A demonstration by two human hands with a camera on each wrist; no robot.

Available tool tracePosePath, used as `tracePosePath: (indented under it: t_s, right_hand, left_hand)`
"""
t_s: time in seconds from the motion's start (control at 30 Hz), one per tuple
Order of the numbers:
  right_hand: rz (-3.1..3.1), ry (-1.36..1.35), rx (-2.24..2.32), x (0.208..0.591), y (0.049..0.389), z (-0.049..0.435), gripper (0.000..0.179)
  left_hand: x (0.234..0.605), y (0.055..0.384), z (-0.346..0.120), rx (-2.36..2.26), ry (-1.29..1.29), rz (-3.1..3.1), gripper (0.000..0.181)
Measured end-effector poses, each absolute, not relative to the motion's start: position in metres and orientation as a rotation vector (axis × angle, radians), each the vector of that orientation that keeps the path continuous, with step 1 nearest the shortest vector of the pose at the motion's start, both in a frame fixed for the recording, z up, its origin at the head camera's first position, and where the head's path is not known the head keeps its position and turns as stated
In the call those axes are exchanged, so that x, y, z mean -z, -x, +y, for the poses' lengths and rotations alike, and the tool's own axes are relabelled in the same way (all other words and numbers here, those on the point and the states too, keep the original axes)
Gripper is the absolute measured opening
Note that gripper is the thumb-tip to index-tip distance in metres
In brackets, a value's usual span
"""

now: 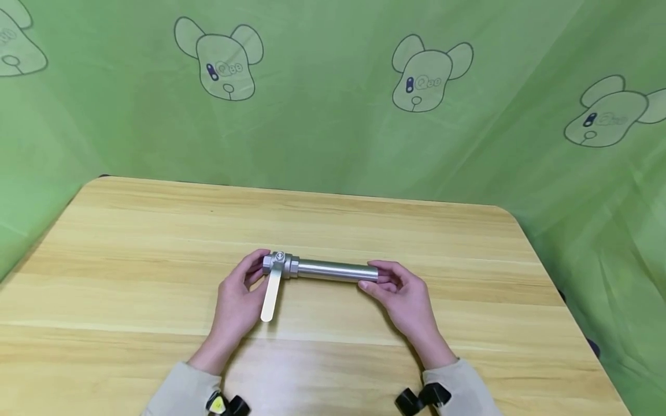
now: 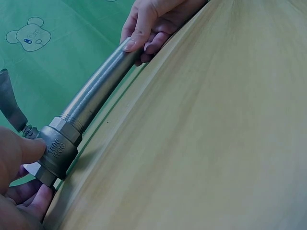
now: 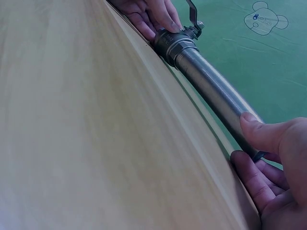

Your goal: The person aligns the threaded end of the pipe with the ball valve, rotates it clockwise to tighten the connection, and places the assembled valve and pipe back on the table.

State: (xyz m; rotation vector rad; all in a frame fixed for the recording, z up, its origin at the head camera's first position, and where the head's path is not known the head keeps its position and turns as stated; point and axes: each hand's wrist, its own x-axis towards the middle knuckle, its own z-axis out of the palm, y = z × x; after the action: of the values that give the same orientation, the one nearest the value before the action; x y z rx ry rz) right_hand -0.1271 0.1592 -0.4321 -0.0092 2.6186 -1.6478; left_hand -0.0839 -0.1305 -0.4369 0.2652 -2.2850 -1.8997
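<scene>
A metal ball valve (image 1: 283,266) with a flat lever handle (image 1: 271,296) is joined to a straight steel pipe (image 1: 333,270). Together they lie crosswise between the two hands, close over the table. The left hand (image 1: 236,300) grips the valve body at its outer end, thumb on the near side, and the lever points toward the person. At the pipe's far right end, the right hand (image 1: 403,297) holds it between thumb and fingers. Raised lettering shows on the valve body (image 2: 55,148) in the left wrist view. Threads show where the pipe (image 3: 211,86) enters the valve.
The wooden table (image 1: 156,231) has rounded far corners. Behind it and at the sides hangs a green curtain (image 1: 322,115) printed with cartoon animal heads. Black wrist devices (image 1: 424,398) sit at both light sleeves (image 1: 182,393).
</scene>
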Motion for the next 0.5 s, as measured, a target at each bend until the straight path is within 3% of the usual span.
tracePosePath:
  t_s: [0.5]
  right_hand:
    - [2.644,0.003,1.575,0.4319,0.1286,0.1581,0.037]
  left_hand:
    - [0.4373,0.0848,-0.1311,1.919,-0.268,-2.276,0.052]
